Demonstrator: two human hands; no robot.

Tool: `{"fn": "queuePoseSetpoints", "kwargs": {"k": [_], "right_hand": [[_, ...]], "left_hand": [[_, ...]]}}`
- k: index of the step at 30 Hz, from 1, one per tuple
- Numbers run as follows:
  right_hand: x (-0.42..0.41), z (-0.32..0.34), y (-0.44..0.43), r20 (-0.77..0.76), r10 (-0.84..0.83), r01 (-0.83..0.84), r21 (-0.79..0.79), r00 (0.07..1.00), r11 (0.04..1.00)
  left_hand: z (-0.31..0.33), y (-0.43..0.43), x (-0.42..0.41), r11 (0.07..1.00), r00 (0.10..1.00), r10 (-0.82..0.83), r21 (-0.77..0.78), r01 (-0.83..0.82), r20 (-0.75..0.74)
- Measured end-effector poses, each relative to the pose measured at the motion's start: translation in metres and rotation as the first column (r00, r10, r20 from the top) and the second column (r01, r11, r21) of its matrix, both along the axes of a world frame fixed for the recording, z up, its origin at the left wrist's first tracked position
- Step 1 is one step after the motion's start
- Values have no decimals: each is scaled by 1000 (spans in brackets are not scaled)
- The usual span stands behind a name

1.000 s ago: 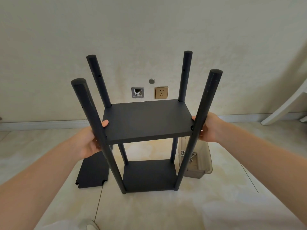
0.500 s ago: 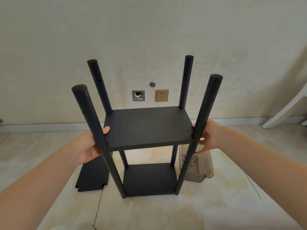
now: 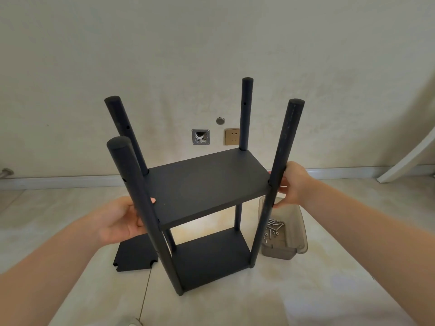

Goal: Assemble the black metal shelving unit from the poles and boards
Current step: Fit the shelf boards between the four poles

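Holding the shelving unit (image 3: 169,267) upright on the floor, about midway up, between both hands. Left hand (image 3: 120,220) clamped on the short left edge of the upper board (image 3: 207,187): thumb flat on top, fingers curled underneath, palm against the near left pole (image 3: 127,165). Right hand (image 3: 292,182) closed at the opposite short edge, just behind the near right pole (image 3: 283,147); probably wrapped round the board's edge rather than the pole, though partly hidden by that pole. Between the two grips, only the board, seated in all four poles. Straight below the grips, the bottom board (image 3: 211,260), fixed at the poles' feet. Above the grips, bare pole tops with screw holes, ready to take a third tier.

Looks like a turning or squaring step ahead of the last board. To do it well: apply equal pressure on both edges, rotate from the board instead of levering on a pole top, and settle all four feet flat before letting go. Check each corner notch against its pole, to avoid fighting the next screws with a skewed frame.

Under the left wrist, flat on the floor, the spare board (image 3: 134,257) with notched corners. Under the right hand, just beside the unit's foot, a smoky plastic tray (image 3: 279,254) holding loose screws (image 3: 273,228); mind not to knock it. Beyond both hands, a wall socket (image 3: 232,136) and an open wall box (image 3: 200,136).
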State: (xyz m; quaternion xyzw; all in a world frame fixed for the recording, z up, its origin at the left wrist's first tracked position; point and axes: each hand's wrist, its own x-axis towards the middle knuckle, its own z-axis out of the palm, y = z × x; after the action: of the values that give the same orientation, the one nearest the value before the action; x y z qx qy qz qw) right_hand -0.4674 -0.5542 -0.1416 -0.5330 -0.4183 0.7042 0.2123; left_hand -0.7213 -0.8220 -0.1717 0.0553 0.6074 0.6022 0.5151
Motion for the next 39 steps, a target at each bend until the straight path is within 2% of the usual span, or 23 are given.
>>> {"fn": "queuePoseSetpoints", "kwargs": {"k": [4,10,14,17,20,23,26,31,34,37,39], "right_hand": [[-10,-1,-6,-38,-58,60,55,998,997],[-23,0,-3,-97,-97,116,208,991,971],[-29,3,9,-39,-126,132,279,991,951],[-21,0,7,142,-65,33,217,988,976],[-11,-3,-3,278,193,-221,72,941,973],[-8,-3,-17,193,404,-390,-106,894,914],[-17,-6,-30,81,545,-539,-83,835,838],[-24,-22,-56,-43,570,-572,-83,820,816],[-24,-24,-62,-120,537,-549,-95,835,831],[-23,-19,-60,-159,514,-531,-91,843,843],[-21,-16,-59,-171,491,-510,-97,854,854]], "left_hand": [[-4,-3,0,999,997,40,17,-41,60],[-5,-4,4,996,999,29,84,-31,27],[-6,-1,9,988,991,124,85,-129,59],[-5,3,16,981,981,176,74,-182,77],[-4,4,23,975,976,198,81,-206,91],[-3,7,33,964,964,220,120,-239,150],[-3,13,52,948,950,251,150,-280,184],[-2,24,95,933,926,250,185,-308,282],[-5,29,105,941,928,235,174,-292,289],[1,27,94,987,974,117,88,-136,193],[12,21,77,996,992,-92,-2,93,87]]}}
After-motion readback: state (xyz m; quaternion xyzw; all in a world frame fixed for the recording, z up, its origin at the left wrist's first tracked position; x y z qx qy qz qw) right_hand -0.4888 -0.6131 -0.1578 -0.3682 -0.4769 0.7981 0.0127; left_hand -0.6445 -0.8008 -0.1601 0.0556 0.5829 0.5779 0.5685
